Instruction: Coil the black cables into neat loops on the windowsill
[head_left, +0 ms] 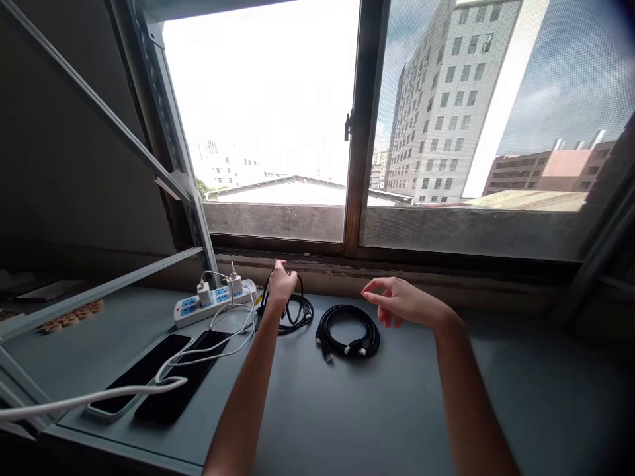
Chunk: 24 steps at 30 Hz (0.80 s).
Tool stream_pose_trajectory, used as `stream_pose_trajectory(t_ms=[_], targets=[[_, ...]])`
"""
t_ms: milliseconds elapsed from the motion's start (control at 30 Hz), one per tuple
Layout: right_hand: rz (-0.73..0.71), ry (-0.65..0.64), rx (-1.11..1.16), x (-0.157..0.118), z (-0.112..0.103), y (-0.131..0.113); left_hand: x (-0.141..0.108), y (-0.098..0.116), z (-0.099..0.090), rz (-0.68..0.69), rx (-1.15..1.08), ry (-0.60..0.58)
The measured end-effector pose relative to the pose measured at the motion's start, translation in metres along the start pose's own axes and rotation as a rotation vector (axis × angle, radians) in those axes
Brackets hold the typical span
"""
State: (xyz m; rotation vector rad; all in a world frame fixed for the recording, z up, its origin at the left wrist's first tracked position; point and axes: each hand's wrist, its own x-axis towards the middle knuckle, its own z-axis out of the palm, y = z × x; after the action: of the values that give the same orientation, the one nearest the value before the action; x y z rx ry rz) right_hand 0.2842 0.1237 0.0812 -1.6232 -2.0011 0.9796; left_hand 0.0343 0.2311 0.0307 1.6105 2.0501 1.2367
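My left hand [282,286] is at the back of the table with its fingers closed round part of a black cable [301,318]. Loops of that cable rise on both sides of the hand, and the rest lies coiled below it. To its right a second coil of black cable [373,328] lies flat, its plug ends with white tips toward me. My right hand [399,301] hovers just right of this coil, touching nothing. Its fingers are bent and apart, with nothing between them.
A white power strip [191,316] with chargers plugged in stands at the back left. White charging cables [238,348] run across two dark phones [163,396] on the table [357,423]. A metal rack frame [186,178] rises on the left, before the window [351,198].
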Motion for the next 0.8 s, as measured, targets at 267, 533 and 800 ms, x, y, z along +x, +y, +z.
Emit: stream_pose_trajectory(t_ms=[267, 533, 800], targets=[[-0.116, 0.027, 0.008, 0.011, 0.013, -0.003, -0.027, 0.046, -0.055, 0.171, -0.612, -0.059], [-0.29, 0.211, 0.376, 0.024, 0.025, -0.016, -0.078, 0.087, -0.049, 0.207, -0.897, -0.486], [-0.394, 0.263, 1.116, 0.018, 0.017, -0.024, -0.103, 0.095, -0.043, 0.387, -0.977, -0.77]])
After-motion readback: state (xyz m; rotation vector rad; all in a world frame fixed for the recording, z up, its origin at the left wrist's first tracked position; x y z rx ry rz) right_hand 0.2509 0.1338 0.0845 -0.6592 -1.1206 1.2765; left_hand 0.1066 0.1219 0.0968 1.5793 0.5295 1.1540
